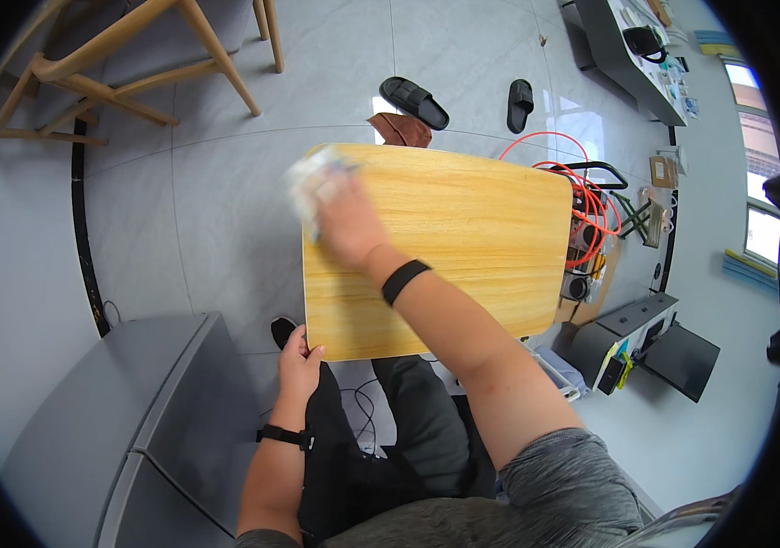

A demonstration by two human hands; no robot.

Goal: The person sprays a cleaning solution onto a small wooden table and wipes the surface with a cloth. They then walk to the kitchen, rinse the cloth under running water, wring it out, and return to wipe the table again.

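A small table with a yellow wood-grain top [472,233] stands before me. My right hand [349,219] reaches across to its far left corner and presses on a whitish cloth [311,181], which is blurred and hangs partly past the edge. Fingers and cloth are too smeared to show the exact grip. At the near left corner, my left hand [301,363] holds the table's edge, thumb on top and fingers around the side. Both wrists wear a black band.
A grey cabinet [157,383] rises close on my left. Beyond the table lie a brown cloth [400,130] and black slippers [414,103]. Orange cable [588,226] coils at the right end. A wooden chair [123,75] is far left; a monitor [681,359] is at right.
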